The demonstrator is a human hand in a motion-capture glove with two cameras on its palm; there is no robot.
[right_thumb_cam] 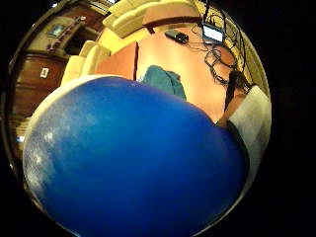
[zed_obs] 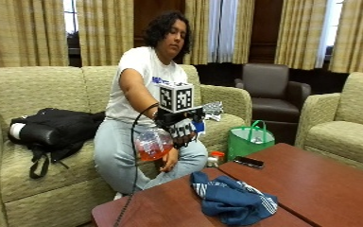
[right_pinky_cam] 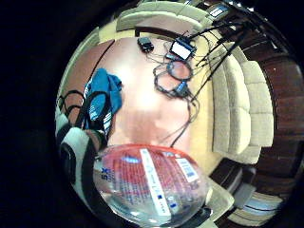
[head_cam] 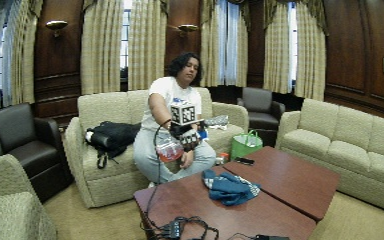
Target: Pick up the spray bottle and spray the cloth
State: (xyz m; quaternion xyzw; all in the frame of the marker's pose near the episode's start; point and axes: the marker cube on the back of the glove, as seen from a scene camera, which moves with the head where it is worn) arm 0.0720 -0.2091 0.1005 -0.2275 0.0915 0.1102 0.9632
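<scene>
While the person sits on the sofa (zed_obs: 37,90), their gloved right hand (zed_obs: 183,128) is curled around the spray bottle (zed_obs: 151,143) — held up in the air over the near end of the table (zed_obs: 314,179). The blue cloth (zed_obs: 232,201) lies crumpled on that table (a phone (zed_obs: 249,162) sits farther along it).

Clear spray bottle (zed_obs: 152,144) held above table; crumpled blue cloth (zed_obs: 232,201) on it
</scene>
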